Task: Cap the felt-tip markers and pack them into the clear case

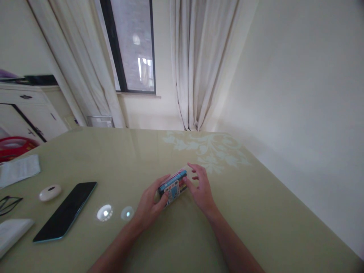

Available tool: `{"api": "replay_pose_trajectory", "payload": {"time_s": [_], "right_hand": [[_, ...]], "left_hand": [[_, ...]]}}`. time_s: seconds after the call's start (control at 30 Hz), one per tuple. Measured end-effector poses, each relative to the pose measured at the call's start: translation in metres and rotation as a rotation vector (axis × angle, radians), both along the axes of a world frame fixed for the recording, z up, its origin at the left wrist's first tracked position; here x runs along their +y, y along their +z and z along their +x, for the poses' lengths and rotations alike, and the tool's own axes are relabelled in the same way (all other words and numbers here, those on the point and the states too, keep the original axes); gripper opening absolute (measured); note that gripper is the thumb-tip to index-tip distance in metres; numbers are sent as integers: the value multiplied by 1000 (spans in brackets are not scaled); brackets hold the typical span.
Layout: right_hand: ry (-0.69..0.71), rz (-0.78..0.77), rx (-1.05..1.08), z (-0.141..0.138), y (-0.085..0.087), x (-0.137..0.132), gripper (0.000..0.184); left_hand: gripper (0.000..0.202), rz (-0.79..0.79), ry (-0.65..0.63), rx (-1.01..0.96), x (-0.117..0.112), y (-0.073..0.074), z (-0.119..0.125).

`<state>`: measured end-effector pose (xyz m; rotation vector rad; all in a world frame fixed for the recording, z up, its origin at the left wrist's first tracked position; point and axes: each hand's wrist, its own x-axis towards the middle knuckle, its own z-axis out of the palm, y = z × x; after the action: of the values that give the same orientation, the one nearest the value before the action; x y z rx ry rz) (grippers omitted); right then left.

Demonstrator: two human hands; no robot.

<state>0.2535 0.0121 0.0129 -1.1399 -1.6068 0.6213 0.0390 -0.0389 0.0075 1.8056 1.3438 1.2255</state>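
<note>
A small box with colourful printed sides and a blue top edge (174, 188) is held at a tilt just over the table, or resting on it; I cannot tell which. My left hand (152, 199) grips its left end, thumb on the near printed face and fingers over the far side. At the other end is my right hand (200, 187), its thumb against the box's right corner. The right fingers are curved and spread apart beyond that corner. What is inside the box does not show.
On the table (113, 159), a phone (66, 212), a round white case (50, 193), a white object (13, 233), glasses (10, 204) and papers (21, 170) lie to the left. A wall (307, 113) runs along the right edge; curtains (196, 68) hang behind.
</note>
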Motion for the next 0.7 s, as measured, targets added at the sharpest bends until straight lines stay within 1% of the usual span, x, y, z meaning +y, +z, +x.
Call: {"api": "replay_pose_trajectory", "payload": {"time_s": [0.1,0.2,0.37,0.5,0.7], "right_hand": [[70,74,-102,4,0,2,45],[123,64,-109,3,-2,2,41],[115,51,-73,1,-4,1,34],[136,67,-94,3,-2,0,32],[162,105,-150,6,2,0,25]], "left_hand": [[42,33,-48,24,1,1,0],[39,70,-61,50,2,0,-1],[40,97,-32,81,4,-1,-2],[38,118,-9,108,3,-3,-2],[36,191,6,158,3,-7,-1]]}}
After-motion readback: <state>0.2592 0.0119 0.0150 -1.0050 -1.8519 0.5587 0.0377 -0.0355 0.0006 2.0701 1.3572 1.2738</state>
